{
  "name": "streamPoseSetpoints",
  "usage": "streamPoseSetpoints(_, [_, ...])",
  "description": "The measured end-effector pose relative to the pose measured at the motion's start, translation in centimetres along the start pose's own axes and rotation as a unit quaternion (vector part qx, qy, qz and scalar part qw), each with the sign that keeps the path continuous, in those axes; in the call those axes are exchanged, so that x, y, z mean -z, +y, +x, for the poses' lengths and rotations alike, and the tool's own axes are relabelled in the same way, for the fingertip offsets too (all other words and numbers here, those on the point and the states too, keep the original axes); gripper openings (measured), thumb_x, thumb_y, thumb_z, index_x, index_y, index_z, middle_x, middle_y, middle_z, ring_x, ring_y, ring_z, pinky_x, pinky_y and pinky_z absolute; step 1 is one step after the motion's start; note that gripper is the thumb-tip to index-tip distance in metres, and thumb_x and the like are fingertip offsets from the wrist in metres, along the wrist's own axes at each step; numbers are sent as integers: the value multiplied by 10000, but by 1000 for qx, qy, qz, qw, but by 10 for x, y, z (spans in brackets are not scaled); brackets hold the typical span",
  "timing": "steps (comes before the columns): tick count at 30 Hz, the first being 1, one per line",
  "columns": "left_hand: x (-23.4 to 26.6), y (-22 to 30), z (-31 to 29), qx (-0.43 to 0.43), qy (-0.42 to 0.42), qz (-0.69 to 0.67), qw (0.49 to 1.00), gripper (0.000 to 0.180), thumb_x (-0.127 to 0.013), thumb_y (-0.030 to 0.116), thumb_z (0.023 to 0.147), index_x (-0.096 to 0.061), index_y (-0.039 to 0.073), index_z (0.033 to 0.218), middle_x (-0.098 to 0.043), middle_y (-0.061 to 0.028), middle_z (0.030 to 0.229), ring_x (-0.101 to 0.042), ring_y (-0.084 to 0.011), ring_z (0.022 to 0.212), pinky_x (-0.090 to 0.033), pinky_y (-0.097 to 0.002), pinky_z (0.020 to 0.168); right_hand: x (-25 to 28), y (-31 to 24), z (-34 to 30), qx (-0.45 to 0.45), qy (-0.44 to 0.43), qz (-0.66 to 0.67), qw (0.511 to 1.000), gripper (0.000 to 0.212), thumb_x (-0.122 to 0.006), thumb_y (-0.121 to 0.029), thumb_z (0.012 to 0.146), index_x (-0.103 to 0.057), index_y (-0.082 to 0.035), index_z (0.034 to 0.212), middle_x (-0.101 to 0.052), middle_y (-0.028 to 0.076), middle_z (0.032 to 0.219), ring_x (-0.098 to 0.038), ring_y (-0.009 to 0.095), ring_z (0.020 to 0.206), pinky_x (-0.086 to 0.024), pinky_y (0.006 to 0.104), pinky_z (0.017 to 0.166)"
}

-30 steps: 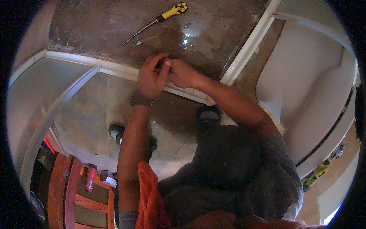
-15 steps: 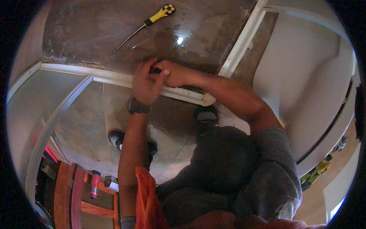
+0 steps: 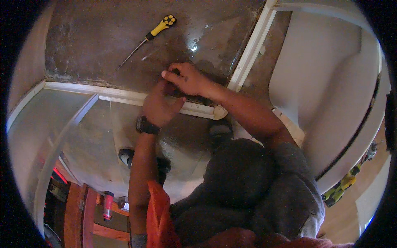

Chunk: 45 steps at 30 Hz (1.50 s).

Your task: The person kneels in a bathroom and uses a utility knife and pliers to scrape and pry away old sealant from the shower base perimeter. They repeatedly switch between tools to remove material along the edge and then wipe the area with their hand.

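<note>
My right hand (image 3: 188, 80) is curled above the white frame track (image 3: 120, 94), thumb and fingers bent together. Whatever lies in that pinch, if anything, is too dark and small to make out. Just below and left of it is my left hand (image 3: 160, 106), with a dark watch (image 3: 147, 125) on the wrist. Its thumb stands apart from the fingers, whose tips reach up to the right hand and are partly hidden. On the brown wet floor beyond lies a screwdriver (image 3: 159, 29) with a yellow and black handle, its shaft angled toward the lower left.
A white corner piece (image 3: 220, 112) joins the track below my right forearm. At right stands a large white tub (image 3: 322, 70). A glass panel (image 3: 53, 107) is on the left. Lower left, a red tube (image 3: 108, 205) rests by a wooden frame (image 3: 74, 215).
My right hand has turned, its thumb now pointing left above the left hand. The left hand has dropped slightly, with its thumb spread. The view has shifted a little; the screwdriver lies as before.
</note>
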<state>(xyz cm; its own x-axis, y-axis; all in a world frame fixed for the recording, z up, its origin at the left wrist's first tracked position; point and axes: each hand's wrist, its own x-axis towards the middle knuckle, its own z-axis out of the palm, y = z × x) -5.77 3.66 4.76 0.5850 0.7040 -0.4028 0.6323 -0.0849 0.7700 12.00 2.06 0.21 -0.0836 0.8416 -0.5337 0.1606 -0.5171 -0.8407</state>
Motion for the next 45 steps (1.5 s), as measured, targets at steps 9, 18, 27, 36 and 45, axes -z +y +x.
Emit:
streamPoseSetpoints(9, [-35, 44, -29, -34, -66, 260, 963, 626, -749, 547, 792, -662, 43, 1151, -641, -183, 1161, -561, -392, 1144, -414, -546, 1011, 34, 2, -6, -68, -188, 155, 967, 536, -544, -516, 1014, -539, -78, 705, -472, 12, 536, -454, 111, 421, -390, 289, 407])
streamPoseSetpoints(18, [-88, 43, -15, -83, -225, 284, 928, 561, -774, 428, 747, -688, 52, 1155, -591, -150, 1195, -511, -329, 1173, -395, -493, 1039, 84, -50, 8, -79, 44, 227, 970, 550, -618, -586, 949, -577, -57, 805, -510, 18, 561, -488, 102, 426, -397, 288, 401])
streamPoseSetpoints(27, [-82, 44, -9, -57, -232, 229, 944, 514, -788, 428, 721, -732, 177, 1166, -587, -128, 1200, -504, -338, 1185, -395, -481, 1047, 81, -40, -7, -65, 106, 149, 981, 579, -640, -578, 936, -697, -2, 949, -580, 90, 624, -575, 177, 551, -468, 357, 529])
streamPoseSetpoints(36, [-83, 43, -7, -47, -252, 234, 938, 524, -789, 448, 715, -727, 200, 1172, -592, -112, 1209, -485, -339, 1225, -386, -523, 1041, 64, -24, -12, -2, 147, 126, 981, 449, -627, -465, 988, -640, -29, 882, -563, 38, 651, -534, 110, 579, -426, 298, 537])
streamPoseSetpoints(45, [-86, 39, -12, -61, -231, 235, 942, 542, -775, 439, 745, -697, 114, 1171, -588, -130, 1207, -479, -340, 1225, -373, -523, 1044, 55, -7, -27, -120, 115, 148, 975, 511, -632, -540, 961, -670, -31, 993, -598, 51, 681, -557, 148, 586, -464, 336, 555])
